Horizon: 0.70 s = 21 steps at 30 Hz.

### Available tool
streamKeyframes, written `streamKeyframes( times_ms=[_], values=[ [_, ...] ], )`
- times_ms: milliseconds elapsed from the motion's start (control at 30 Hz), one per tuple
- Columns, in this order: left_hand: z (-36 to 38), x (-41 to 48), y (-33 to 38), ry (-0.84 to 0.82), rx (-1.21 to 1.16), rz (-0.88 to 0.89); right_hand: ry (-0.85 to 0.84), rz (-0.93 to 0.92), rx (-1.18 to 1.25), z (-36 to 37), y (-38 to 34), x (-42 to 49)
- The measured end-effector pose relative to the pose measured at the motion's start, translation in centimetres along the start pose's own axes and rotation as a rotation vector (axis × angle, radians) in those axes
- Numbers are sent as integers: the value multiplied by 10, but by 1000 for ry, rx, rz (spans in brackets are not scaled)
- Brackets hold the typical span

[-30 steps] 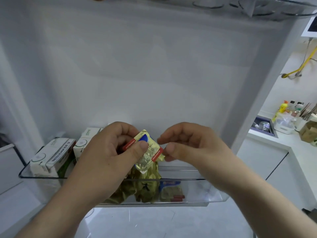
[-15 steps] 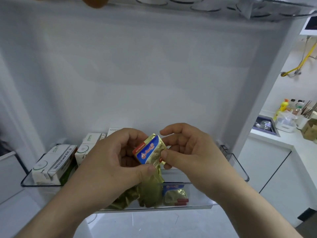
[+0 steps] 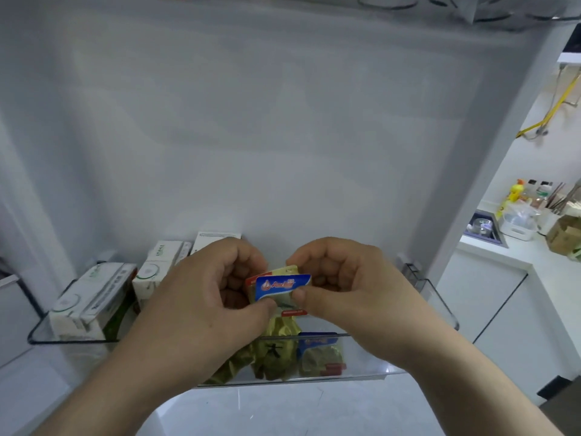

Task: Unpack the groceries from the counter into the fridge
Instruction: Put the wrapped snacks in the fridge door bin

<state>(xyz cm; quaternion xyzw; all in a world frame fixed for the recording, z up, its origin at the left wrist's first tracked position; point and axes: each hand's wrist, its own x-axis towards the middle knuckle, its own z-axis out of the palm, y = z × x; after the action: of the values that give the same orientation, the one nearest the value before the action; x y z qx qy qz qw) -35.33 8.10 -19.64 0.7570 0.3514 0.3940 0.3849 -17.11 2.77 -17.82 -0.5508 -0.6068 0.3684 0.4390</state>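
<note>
White cabinets (image 3: pixel 481 297), dark sink (image 3: pixel 485 229), glossy pale floor (image 3: pixel 283 410)

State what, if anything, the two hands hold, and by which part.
Both hold one small gold foil butter packet with a blue label. The left hand pinches its left side and the right hand its right edge, thumbs in front.

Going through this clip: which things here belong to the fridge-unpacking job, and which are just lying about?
Part of the job:
- butter packet, pinched by left hand and right hand
- door shelf
- gold packets and milk cartons in that shelf

Just lying about:
- sink
- bottles
- cardboard box
- yellow hose
</note>
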Motion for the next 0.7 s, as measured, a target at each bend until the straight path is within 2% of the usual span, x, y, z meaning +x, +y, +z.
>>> streamKeyframes(
  times_ms=[133,300,533,633,700],
  values=[
    [6,3,-7,5,63,-19,49,56,-99,-2,-2,6],
    [12,1,-8,44,225,29,79,310,-123,-36,4,21],
    [16,-2,-11,-15,433,119,-77,623,-243,-47,29,34],
    [16,0,-13,-35,502,158,-78,685,-207,-45,34,38],
    [15,0,-13,-32,512,166,-65,725,-97,-44,35,39]
  ],
)
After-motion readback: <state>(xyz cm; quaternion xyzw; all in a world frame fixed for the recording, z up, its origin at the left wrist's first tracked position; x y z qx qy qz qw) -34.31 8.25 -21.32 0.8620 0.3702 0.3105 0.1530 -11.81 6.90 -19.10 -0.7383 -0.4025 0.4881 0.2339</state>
